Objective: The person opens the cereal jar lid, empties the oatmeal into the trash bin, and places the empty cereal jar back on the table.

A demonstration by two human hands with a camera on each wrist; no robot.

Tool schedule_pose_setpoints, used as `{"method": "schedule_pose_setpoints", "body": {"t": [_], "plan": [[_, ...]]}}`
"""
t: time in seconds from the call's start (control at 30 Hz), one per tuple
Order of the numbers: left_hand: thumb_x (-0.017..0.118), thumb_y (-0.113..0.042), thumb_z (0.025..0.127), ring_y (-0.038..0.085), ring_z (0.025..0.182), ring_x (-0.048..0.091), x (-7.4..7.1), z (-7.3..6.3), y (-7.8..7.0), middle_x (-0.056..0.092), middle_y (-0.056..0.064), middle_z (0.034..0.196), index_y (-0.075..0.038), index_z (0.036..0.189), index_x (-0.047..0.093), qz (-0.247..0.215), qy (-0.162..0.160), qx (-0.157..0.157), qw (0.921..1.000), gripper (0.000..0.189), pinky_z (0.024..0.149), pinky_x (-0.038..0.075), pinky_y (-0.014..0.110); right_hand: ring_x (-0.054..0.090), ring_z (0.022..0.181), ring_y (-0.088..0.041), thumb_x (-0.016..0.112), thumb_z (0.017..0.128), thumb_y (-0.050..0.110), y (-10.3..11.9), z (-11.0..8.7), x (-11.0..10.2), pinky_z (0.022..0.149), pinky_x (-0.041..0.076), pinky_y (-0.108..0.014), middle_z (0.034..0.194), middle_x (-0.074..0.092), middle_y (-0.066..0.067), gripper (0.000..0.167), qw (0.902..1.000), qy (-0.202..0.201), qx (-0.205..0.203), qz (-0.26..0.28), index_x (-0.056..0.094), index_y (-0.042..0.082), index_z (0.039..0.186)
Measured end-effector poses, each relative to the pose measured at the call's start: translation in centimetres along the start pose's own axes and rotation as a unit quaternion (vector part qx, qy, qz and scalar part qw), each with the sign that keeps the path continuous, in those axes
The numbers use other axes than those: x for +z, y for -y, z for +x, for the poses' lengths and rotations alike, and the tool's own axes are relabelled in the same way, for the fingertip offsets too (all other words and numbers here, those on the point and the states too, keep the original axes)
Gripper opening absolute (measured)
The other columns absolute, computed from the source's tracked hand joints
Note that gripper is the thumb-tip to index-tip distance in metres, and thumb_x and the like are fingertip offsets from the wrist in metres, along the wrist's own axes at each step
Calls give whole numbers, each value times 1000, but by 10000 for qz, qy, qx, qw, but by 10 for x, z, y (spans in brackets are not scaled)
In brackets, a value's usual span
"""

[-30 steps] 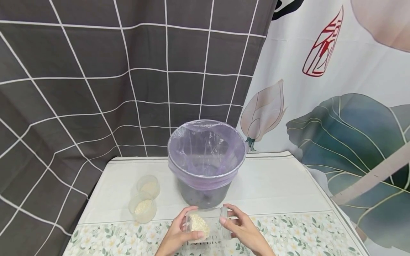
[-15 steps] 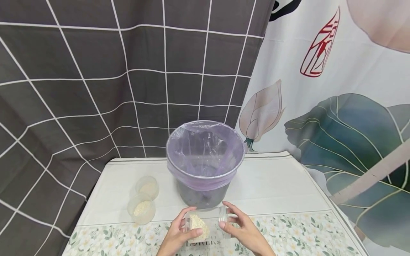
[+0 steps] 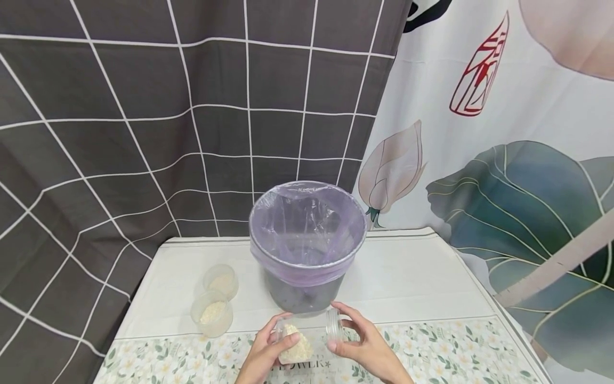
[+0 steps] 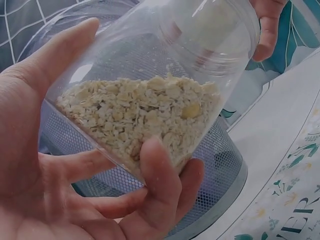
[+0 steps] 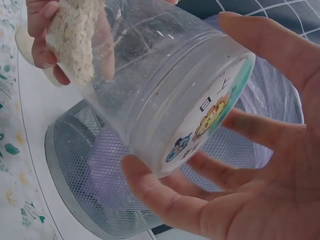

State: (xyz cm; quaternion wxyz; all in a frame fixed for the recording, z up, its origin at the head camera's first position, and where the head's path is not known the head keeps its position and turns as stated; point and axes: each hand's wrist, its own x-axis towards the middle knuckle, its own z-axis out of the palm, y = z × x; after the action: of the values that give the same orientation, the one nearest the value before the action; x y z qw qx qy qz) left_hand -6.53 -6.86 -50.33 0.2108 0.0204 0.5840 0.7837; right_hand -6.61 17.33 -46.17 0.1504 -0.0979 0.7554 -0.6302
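Note:
A clear plastic jar [image 3: 307,328] part-filled with rolled oats [image 3: 296,346] lies tilted on its side between both hands, in front of a bin. My left hand [image 3: 266,346] holds its base end, thumb on one side and fingers round the other. In the left wrist view the oats [image 4: 145,112] are heaped toward the base. My right hand [image 3: 362,338] grips the clear screw lid [image 3: 334,325] at the other end by its rim. In the right wrist view, the lid [image 5: 205,110] carries a sticker with a cartoon flower, and the fingers [image 5: 165,197] spread round it.
A mesh bin [image 3: 304,293] with a purple liner [image 3: 307,274] stands just beyond the hands. Two translucent tubs, one with oats [image 3: 212,317] and one with a paler content [image 3: 221,282], stand at the left on the white, flowered tablecloth [image 3: 408,288]. Curtains hang behind.
My left thumb has moved up along the jar and the oats have shifted in shape. My right thumb has slid lower on the lid's rim. The bin and tubs have stayed put.

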Motion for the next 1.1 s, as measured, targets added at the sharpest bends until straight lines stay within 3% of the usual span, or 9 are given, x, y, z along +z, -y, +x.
{"method": "schedule_pose_setpoints", "body": {"t": [0.2, 0.4, 0.73, 0.87, 1.0, 1.1], "plan": [[57, -20, 89, 9, 62, 56, 0, -1, -2, 64, 2, 81, -5, 139, 29, -304, 120, -96, 9994, 59, 48, 47, 19, 29, 127, -38, 67, 83, 14, -2, 1, 1, 88, 47, -46, 144, 30, -1, 61, 9999, 89, -114, 0, 41, 31, 135], [56, -20, 90, 10, 62, 57, -1, -1, -3, 65, 3, 84, -2, 138, 27, -361, 153, -92, 9992, 59, 46, 46, 19, 26, 128, -40, 69, 81, 13, -5, 0, -1, 90, 41, -60, 144, 30, -1, 65, 9992, 152, -343, -149, 38, 29, 136], [55, -20, 90, 11, 63, 58, 1, -1, -2, 64, 4, 83, -5, 139, 28, -318, 33, -29, 9995, 57, 46, 47, 21, 21, 131, -41, 69, 80, 12, -5, -1, -1, 92, 38, -61, 145, 27, -1, 68, 9989, 208, -409, -42, 37, 29, 137], [59, -21, 87, 14, 65, 57, 2, 0, -1, 60, 8, 82, -11, 137, 34, 5, -243, 63, 9997, 57, 51, 52, 31, 21, 131, -42, 66, 83, 11, -3, -1, 0, 92, 43, -55, 148, 23, -4, 66, 9989, 172, -417, 90, 35, 28, 139], [63, -23, 84, 32, 99, 54, 1, -2, 2, 53, 23, 110, -18, 134, 41, 632, -515, 289, 9963, 55, 75, 51, 50, 30, 127, -42, 62, 86, 12, -2, 0, -1, 88, 50, -35, 147, 25, -9, 61, 9993, 28, -328, 164, 35, 25, 140], [64, -22, 83, 41, 122, 37, 0, -2, 4, 42, 27, 131, -21, 133, 43, 1025, -511, 509, 9921, 55, 89, 40, 61, 40, 122, -40, 57, 90, 17, -2, 0, -2, 81, 53, -33, 144, 26, -19, 59, 9998, -17, -64, 179, 30, 20, 142]]}}
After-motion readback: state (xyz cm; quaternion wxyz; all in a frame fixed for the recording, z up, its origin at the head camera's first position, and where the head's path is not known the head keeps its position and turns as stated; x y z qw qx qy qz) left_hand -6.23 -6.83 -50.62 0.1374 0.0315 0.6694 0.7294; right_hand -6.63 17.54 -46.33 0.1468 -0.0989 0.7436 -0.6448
